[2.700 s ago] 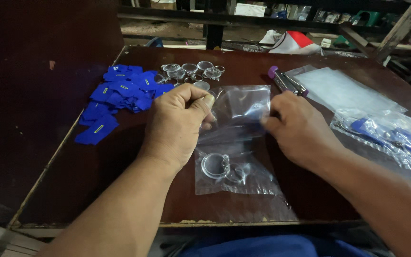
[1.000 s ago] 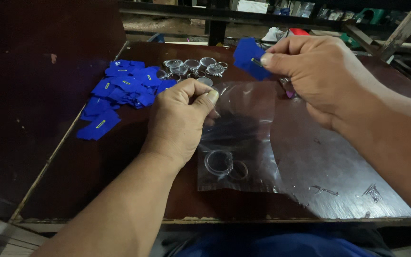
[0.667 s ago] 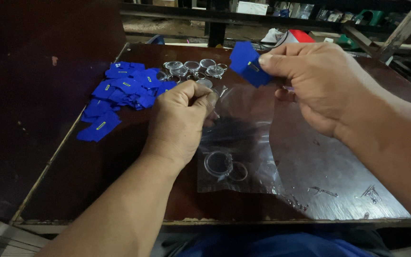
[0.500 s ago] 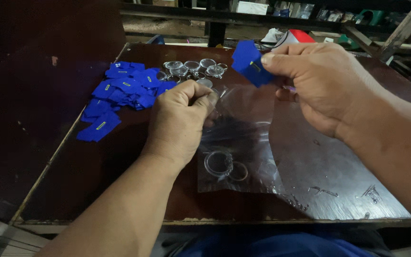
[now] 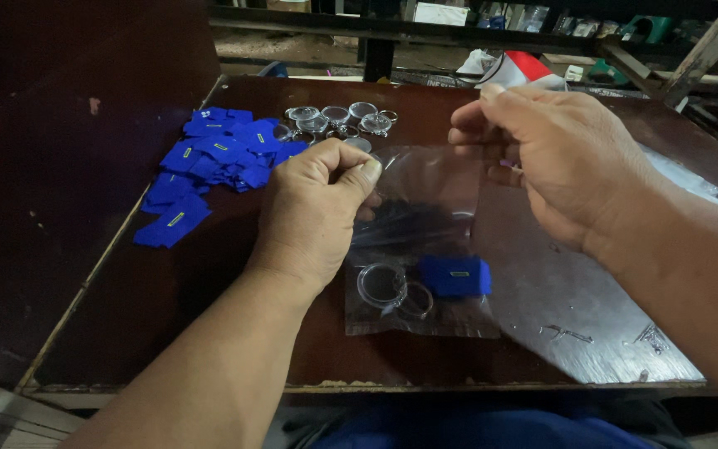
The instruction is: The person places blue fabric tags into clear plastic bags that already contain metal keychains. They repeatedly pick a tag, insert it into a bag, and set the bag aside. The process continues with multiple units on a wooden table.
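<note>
A small clear plastic bag [image 5: 425, 249] lies upright-tilted over the dark wooden table [image 5: 159, 308] in the head view. My left hand [image 5: 313, 212] pinches the bag's top left edge between thumb and fingers. My right hand [image 5: 550, 158] grips the bag's top right edge. Inside the bag's lower part sit a clear round keyring piece [image 5: 384, 284] with a metal ring and a blue folded card [image 5: 454, 276].
A heap of blue cards [image 5: 213, 158] covers the table's left side. Several clear round keyring pieces [image 5: 338, 120] lie at the far middle. Clear plastic sheeting [image 5: 683, 179] shows at the right edge. Clutter and a red-and-white object [image 5: 521, 71] stand behind the table.
The blue card that my right hand held above the bag is now inside it at the bottom. My right hand has come down onto the bag's top edge.
</note>
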